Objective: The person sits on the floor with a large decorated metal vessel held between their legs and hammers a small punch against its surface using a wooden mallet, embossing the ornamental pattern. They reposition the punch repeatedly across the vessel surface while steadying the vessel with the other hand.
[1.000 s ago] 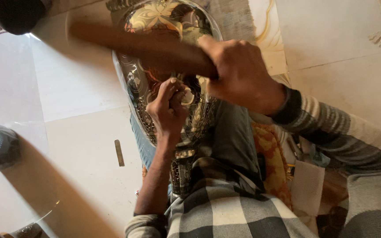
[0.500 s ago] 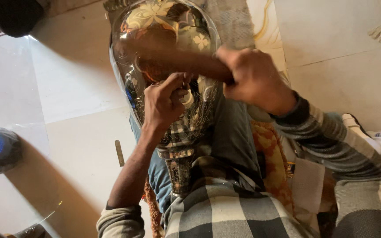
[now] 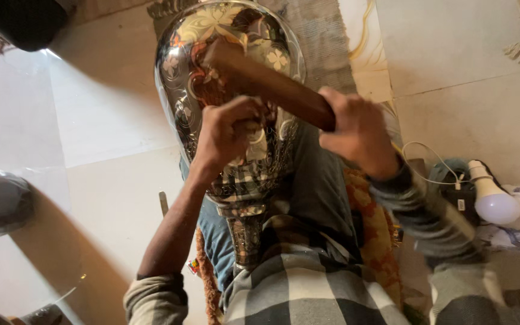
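— My left hand (image 3: pixel 230 129) is curled into a pinch on something small pressed against the vase (image 3: pixel 230 90); I cannot tell what it is, since the fingers hide it. It looks held like a punch, tip down on the metal.

— And the other hand?

— My right hand (image 3: pixel 359 129) is wrapped tight around one end of a wooden mallet (image 3: pixel 266 81). The far end of the stick hangs just above the left hand's knuckles, over the vase's belly, so I judge it is placed there to strike whatever the left hand pinches.

— Where does the vase sit?

— Directly under both hands, lying on my lap, neck toward my body and wide belly away from me. Laid that way, my legs brace it and the patterned face turns up to the hands.

— Anything else nearby?

— A lamp bulb (image 3: pixel 493 201) with a white cord, well out past my right forearm, and a thin metal tool (image 3: pixel 163 203) on the floor beside my left forearm.
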Motion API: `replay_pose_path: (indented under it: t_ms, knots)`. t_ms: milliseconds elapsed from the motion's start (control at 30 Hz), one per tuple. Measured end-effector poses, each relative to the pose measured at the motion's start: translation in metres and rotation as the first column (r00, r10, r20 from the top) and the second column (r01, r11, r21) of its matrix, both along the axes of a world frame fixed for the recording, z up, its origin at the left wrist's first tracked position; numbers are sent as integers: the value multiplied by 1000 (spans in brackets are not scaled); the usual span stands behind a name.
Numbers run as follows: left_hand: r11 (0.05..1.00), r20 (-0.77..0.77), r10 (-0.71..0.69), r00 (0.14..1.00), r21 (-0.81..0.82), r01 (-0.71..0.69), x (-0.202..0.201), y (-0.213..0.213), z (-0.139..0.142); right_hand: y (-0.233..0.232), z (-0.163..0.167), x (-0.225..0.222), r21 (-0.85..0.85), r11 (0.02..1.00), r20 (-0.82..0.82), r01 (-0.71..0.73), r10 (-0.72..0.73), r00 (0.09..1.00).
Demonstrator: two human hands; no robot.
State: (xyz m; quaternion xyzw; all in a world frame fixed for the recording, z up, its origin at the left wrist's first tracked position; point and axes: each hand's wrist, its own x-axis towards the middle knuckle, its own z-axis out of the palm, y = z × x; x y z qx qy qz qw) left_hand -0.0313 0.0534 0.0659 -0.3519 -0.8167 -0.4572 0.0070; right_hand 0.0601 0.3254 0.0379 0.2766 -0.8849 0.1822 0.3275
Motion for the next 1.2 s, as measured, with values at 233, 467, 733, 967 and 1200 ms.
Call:
replay_pose_path:
  t_ms: [233, 467, 733, 967, 1200]
  knots:
    - [923, 463, -115, 879, 377, -78, -11, -4, 5, -92, -132, 84, -481, -1, 794, 877, 423, 436]
    - [867, 76, -358, 931, -343, 362, -48, 15, 14, -126, -139, 144, -614, -10, 699, 789, 458, 550]
    - [670, 1, -683, 730, -396, 628, -69, 38, 11, -119, -103, 146, -695, 184, 702, 695, 381, 601]
    - [491, 134, -794, 592, -432, 757, -80, 54, 9, -122, -105, 146, -678, 240, 733, 695, 298, 612]
    - [406, 227, -789, 571, -505, 762, -77, 60, 8, -126, -109, 144, -740, 276, 639, 614, 0, 770]
